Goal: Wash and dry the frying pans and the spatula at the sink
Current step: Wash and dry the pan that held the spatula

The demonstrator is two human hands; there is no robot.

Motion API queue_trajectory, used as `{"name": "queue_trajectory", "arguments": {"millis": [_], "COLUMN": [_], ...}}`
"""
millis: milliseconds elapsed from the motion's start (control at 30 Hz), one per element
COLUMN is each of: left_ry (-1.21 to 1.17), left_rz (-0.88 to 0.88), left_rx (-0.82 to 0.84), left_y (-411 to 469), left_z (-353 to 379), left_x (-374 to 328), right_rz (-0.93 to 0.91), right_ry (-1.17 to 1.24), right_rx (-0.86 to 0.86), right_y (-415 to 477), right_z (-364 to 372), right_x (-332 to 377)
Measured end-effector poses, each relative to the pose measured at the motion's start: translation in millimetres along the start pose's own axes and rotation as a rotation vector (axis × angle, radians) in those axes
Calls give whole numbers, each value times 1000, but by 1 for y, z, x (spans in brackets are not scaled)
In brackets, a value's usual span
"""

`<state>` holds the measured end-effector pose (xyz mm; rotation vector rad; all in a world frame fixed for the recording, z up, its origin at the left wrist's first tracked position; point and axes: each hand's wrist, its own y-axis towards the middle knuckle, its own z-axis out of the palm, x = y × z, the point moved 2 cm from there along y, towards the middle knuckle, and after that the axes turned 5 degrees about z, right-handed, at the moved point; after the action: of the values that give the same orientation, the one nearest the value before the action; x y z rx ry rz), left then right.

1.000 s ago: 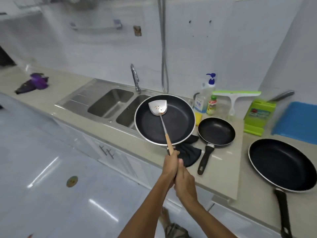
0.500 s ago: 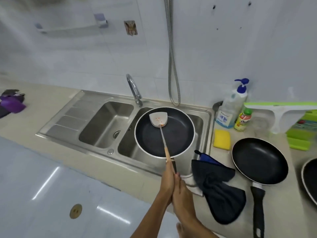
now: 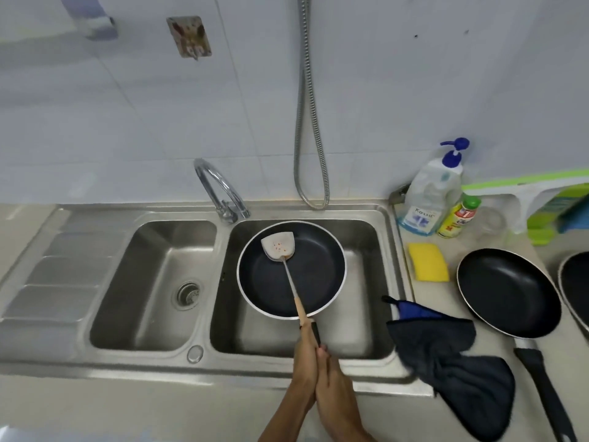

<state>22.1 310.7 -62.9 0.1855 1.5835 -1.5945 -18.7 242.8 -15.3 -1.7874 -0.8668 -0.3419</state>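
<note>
A large black frying pan (image 3: 306, 282) with a silver rim is held low inside the right basin of the steel sink (image 3: 390, 266). A metal spatula (image 3: 276, 245) with red specks and a wooden handle lies across the pan. My left hand (image 3: 304, 357) is closed on the spatula's handle. My right hand (image 3: 333, 382), pressed against the left, grips the pan's black handle. A second black pan (image 3: 510, 291) sits on the counter to the right. A third pan (image 3: 577, 282) is cut off by the right edge.
A curved faucet (image 3: 220, 186) stands between the basins and a metal hose (image 3: 312, 122) hangs behind. A yellow sponge (image 3: 428, 262), a dark cloth (image 3: 452, 362), a soap pump bottle (image 3: 430, 199), a small bottle (image 3: 459, 216) and a green squeegee (image 3: 526, 193) are on the right counter.
The pan and spatula, in both hands throughout, have gone from above the counter edge down into the right basin. I am closer to the sink.
</note>
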Motion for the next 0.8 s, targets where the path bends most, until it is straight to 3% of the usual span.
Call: {"name": "queue_trajectory", "arguments": {"millis": [333,600,800], "left_ry": [151,183,288], "left_rz": [-54,-84,-50], "left_rx": [120,175,191], "left_y": [50,49,50], "left_z": [-65,-69,-78], "left_x": [-31,-43,-46], "right_rz": [83,107,62], "right_ry": [51,22,-134], "right_rx": [-139,-178,-131], "right_y": [-6,-1,6], "right_z": [81,92,82], "right_x": [40,43,47]}}
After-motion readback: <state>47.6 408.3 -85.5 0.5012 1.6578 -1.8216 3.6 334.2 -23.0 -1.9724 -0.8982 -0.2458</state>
